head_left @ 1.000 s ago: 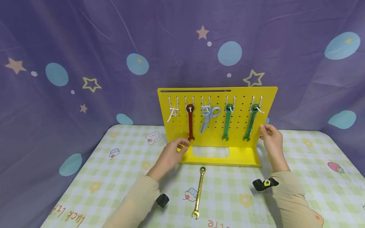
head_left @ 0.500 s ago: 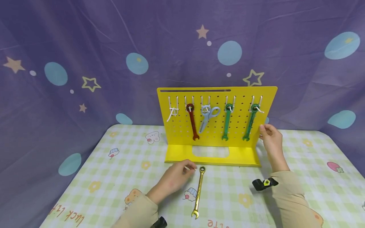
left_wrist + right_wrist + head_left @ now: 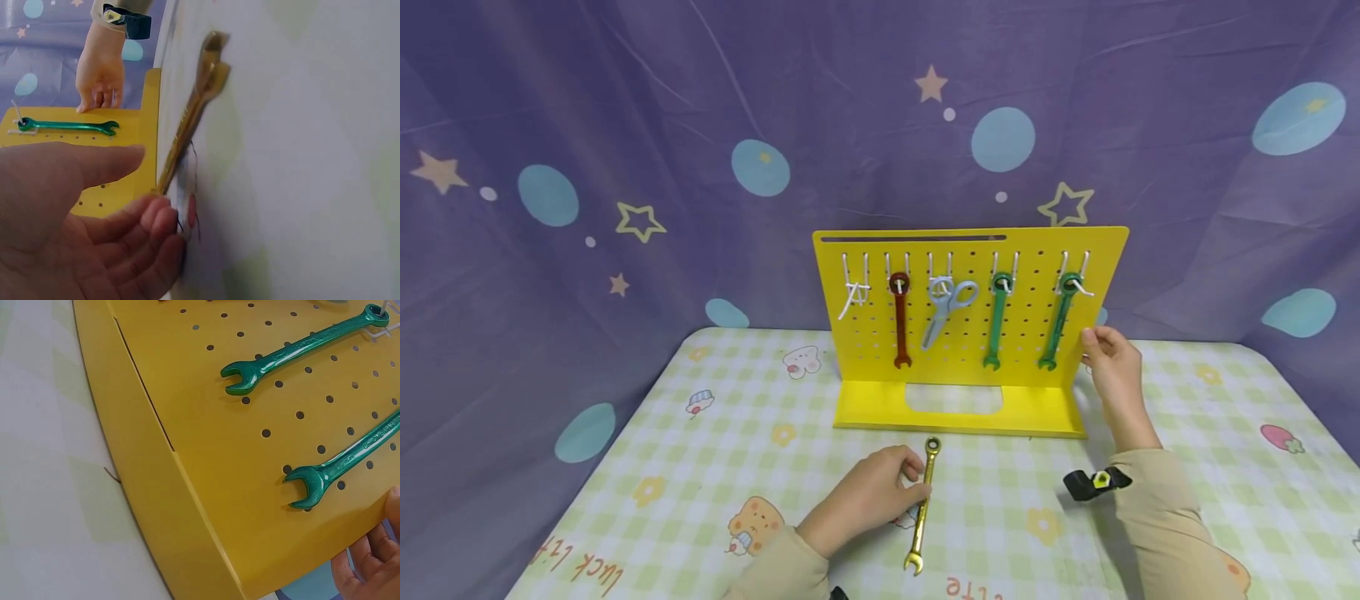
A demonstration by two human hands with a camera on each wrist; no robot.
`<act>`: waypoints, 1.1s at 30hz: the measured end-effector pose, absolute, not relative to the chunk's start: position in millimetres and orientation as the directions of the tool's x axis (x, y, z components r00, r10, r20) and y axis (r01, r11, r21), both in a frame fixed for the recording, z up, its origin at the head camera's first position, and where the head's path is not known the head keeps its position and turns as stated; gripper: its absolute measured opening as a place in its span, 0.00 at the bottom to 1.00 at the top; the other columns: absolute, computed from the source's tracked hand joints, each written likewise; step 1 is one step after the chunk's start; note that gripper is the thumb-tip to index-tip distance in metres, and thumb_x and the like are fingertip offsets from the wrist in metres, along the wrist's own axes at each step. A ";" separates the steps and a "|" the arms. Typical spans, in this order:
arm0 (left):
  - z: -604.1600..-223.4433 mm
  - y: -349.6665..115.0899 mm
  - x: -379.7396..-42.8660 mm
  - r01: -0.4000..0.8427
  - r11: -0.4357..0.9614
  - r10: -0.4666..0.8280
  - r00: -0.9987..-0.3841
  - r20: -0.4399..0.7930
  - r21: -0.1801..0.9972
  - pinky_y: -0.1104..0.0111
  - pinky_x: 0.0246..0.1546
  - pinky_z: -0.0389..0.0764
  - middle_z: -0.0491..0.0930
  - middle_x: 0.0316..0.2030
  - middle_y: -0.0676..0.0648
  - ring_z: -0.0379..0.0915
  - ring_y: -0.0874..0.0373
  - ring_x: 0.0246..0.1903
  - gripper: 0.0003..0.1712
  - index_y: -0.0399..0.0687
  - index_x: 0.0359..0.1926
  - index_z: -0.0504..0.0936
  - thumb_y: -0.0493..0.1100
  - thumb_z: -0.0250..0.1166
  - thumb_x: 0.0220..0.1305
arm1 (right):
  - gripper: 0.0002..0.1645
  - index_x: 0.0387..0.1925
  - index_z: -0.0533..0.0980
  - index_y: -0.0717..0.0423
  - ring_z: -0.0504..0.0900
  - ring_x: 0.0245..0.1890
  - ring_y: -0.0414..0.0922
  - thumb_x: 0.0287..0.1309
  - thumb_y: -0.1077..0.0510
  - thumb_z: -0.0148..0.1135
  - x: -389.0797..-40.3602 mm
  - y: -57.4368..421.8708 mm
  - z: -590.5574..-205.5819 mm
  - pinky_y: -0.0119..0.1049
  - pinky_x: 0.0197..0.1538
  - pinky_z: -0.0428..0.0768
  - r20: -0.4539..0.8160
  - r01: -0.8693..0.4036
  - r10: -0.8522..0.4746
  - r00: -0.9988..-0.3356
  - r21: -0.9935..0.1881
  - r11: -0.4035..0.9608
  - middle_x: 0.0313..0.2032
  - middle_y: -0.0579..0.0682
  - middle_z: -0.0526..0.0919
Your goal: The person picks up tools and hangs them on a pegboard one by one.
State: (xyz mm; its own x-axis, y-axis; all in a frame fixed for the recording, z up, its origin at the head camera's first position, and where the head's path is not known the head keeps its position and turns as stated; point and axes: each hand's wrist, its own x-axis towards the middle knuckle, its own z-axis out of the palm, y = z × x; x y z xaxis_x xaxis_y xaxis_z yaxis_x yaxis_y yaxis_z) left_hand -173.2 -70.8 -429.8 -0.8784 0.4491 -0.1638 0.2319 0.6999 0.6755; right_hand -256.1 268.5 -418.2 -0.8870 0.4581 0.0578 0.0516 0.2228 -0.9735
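A gold combination wrench (image 3: 919, 537) lies on the checkered tablecloth, its open end toward me. My left hand (image 3: 872, 493) is at its upper half from the left. The thumb and fingers stand apart in the left wrist view, with the wrench shaft (image 3: 187, 125) just beyond the fingertips; I cannot tell whether they touch it. At the right edge of the yellow pegboard (image 3: 872, 402), my right hand (image 3: 1117, 367) pinches the panel, thumb in front and fingers behind. A dark red wrench (image 3: 902, 333), light blue scissors (image 3: 937, 323) and two green wrenches (image 3: 997, 329) hang from the board.
On the board's far left, a white hook (image 3: 854, 293) carries no tool. The pegboard stands on the cloth-covered table (image 3: 737, 467) before a purple patterned curtain (image 3: 850, 100). Its base has a cut-out in the middle.
My left hand has come away from the red wrench's lower end and moved down toward me to the gold wrench. The red wrench swung on its hook. The right hand keeps its place.
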 end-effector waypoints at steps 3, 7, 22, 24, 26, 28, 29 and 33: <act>-428.8 -67.0 -171.5 0.262 0.744 0.446 -0.879 -0.165 0.614 0.68 0.35 0.74 0.77 0.36 0.56 0.71 0.64 0.28 0.22 0.46 0.49 0.80 0.52 0.73 0.59 | 0.29 0.60 0.69 0.67 0.74 0.39 0.29 0.74 0.46 0.49 -255.7 268.5 -418.4 0.33 0.53 0.79 0.056 0.051 0.455 -0.889 -0.974 0.220 0.43 0.41 0.76; -429.0 -61.5 -172.0 0.304 0.785 0.454 -0.875 -0.166 0.540 0.67 0.36 0.76 0.76 0.38 0.54 0.73 0.61 0.32 0.27 0.44 0.51 0.78 0.52 0.75 0.56 | 0.29 0.61 0.69 0.67 0.75 0.38 0.29 0.74 0.46 0.48 -255.4 269.3 -418.6 0.33 0.52 0.79 0.058 0.054 0.456 -0.888 -0.972 0.228 0.44 0.43 0.76; -424.2 -56.0 -172.9 0.345 0.817 0.434 -0.895 -0.098 0.462 0.65 0.31 0.75 0.74 0.31 0.51 0.71 0.60 0.29 0.09 0.41 0.42 0.81 0.33 0.67 0.60 | 0.30 0.62 0.68 0.68 0.74 0.38 0.29 0.74 0.46 0.48 -256.2 268.7 -420.0 0.30 0.50 0.79 0.059 0.060 0.453 -0.889 -0.968 0.244 0.48 0.50 0.77; -423.8 -56.8 -173.6 0.353 0.816 0.439 -0.893 -0.094 0.457 0.65 0.31 0.74 0.74 0.29 0.52 0.70 0.60 0.28 0.09 0.42 0.41 0.82 0.33 0.67 0.58 | 0.30 0.62 0.68 0.67 0.74 0.38 0.28 0.74 0.46 0.47 -256.1 268.5 -419.4 0.29 0.50 0.79 0.058 0.062 0.453 -0.889 -0.968 0.244 0.49 0.50 0.77; -423.0 -57.5 -174.0 0.362 0.818 0.447 -0.889 -0.097 0.447 0.66 0.30 0.74 0.74 0.28 0.52 0.70 0.60 0.27 0.09 0.42 0.41 0.82 0.33 0.68 0.57 | 0.31 0.62 0.68 0.67 0.74 0.38 0.28 0.74 0.45 0.47 -255.6 268.2 -418.6 0.29 0.50 0.79 0.056 0.064 0.454 -0.889 -0.967 0.245 0.49 0.50 0.77; -422.2 -58.1 -174.4 0.368 0.821 0.453 -0.885 -0.106 0.437 0.66 0.29 0.73 0.73 0.28 0.52 0.69 0.60 0.26 0.09 0.42 0.40 0.82 0.33 0.68 0.57 | 0.31 0.62 0.68 0.67 0.74 0.38 0.28 0.74 0.45 0.47 -255.4 268.1 -418.1 0.29 0.50 0.79 0.054 0.066 0.454 -0.889 -0.967 0.245 0.49 0.50 0.77; -422.0 -58.4 -174.6 0.368 0.823 0.455 -0.883 -0.113 0.433 0.66 0.28 0.72 0.74 0.28 0.52 0.69 0.60 0.26 0.09 0.42 0.40 0.82 0.33 0.68 0.57 | 0.31 0.63 0.68 0.67 0.74 0.39 0.28 0.74 0.45 0.47 -255.3 268.2 -418.1 0.29 0.50 0.79 0.055 0.066 0.454 -0.889 -0.967 0.247 0.49 0.51 0.77; -422.1 -60.2 -175.2 0.330 0.826 0.443 -0.881 -0.166 0.456 0.67 0.25 0.70 0.73 0.28 0.52 0.68 0.60 0.22 0.09 0.41 0.41 0.81 0.33 0.67 0.58 | 0.32 0.62 0.68 0.68 0.74 0.38 0.29 0.74 0.45 0.47 -255.4 268.0 -419.5 0.28 0.48 0.79 0.065 0.058 0.454 -0.888 -0.966 0.253 0.49 0.51 0.77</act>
